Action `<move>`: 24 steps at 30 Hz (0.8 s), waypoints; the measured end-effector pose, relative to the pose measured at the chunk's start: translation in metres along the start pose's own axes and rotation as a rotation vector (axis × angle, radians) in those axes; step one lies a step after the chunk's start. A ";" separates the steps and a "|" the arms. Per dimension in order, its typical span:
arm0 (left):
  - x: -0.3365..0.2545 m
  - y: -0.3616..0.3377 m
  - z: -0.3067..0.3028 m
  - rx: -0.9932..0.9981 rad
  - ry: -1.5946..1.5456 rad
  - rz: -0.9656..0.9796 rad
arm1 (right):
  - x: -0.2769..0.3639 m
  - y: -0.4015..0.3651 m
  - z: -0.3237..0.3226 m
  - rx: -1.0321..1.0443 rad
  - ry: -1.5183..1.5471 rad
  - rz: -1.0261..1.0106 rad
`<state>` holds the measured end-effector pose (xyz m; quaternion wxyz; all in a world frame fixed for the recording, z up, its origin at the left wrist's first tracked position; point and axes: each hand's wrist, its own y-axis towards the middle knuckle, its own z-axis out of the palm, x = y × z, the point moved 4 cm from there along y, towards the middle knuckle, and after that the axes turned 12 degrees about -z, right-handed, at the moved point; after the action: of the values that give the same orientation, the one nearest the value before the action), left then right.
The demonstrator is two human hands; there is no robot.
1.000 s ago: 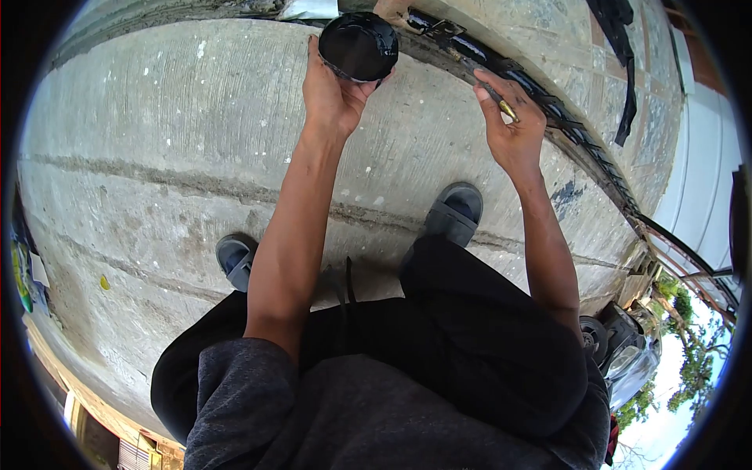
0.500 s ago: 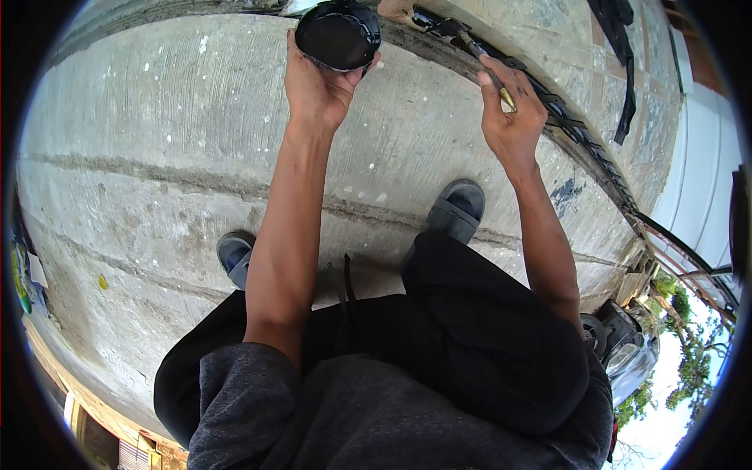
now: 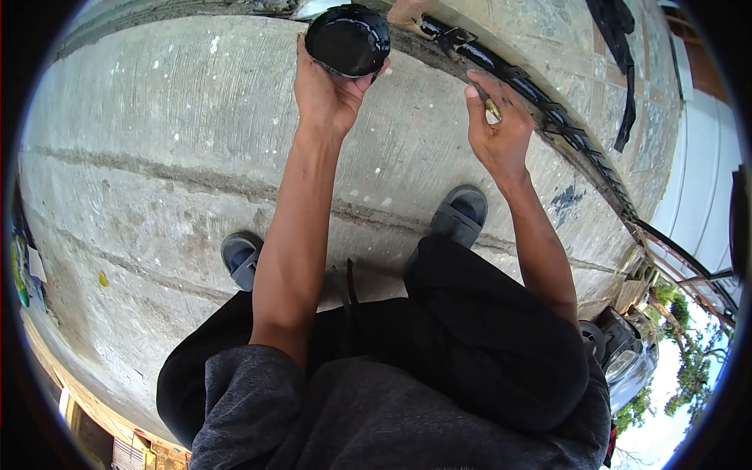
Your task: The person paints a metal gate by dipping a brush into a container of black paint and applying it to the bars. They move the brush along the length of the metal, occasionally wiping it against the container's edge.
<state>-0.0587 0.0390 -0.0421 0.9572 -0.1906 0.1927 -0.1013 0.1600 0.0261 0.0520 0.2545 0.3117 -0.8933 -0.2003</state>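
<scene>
Near the top of the frame, just left of the middle, the left hand [image 3: 329, 98] cups a round black bowl [image 3: 347, 47] from its near side and underneath, fingers spread about the wall. To its right, the right hand [image 3: 505, 129] grips a slim paintbrush [image 3: 491, 107], pinched between thumb and fingers, its yellowish handle end towards the palm and its far end pointing up at the metalwork; whether the bristles touch it I can't make out from where I stand. That black metalwork [image 3: 486, 56] runs from the upper middle of the frame down towards the right edge, beside the concrete paving [image 3: 180, 102]. As far as I can judge, the coating is well along: the stretch nearest the brush is black and wet-looking, with pale shine on its flat faces, and the crossed pieces further down look dark too. Any bare spots on the undersides or in the corners are hidden from me, so I can't say how much is left. As for the bowl, it sits mouth up, coated black, with a dark pool inside and glossy streaks up the right of its inner wall; how deep the liquid goes doesn't show.
</scene>
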 end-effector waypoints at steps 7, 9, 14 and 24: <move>0.001 0.000 0.000 0.038 -0.036 -0.002 | 0.015 0.028 -0.026 -0.113 -0.069 0.003; 0.000 -0.001 -0.003 0.025 -0.025 0.013 | 0.009 0.038 -0.034 -0.152 0.046 0.092; 0.000 -0.004 -0.007 0.001 -0.043 0.056 | -0.012 0.111 -0.037 0.043 0.193 0.270; -0.015 -0.015 -0.001 -0.034 -0.078 0.042 | -0.011 0.121 0.021 0.495 -0.221 -0.251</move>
<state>-0.0747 0.0295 -0.0315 0.9625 -0.2065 0.1610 -0.0704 0.1005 0.1259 0.0944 0.0449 0.4486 -0.8918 -0.0389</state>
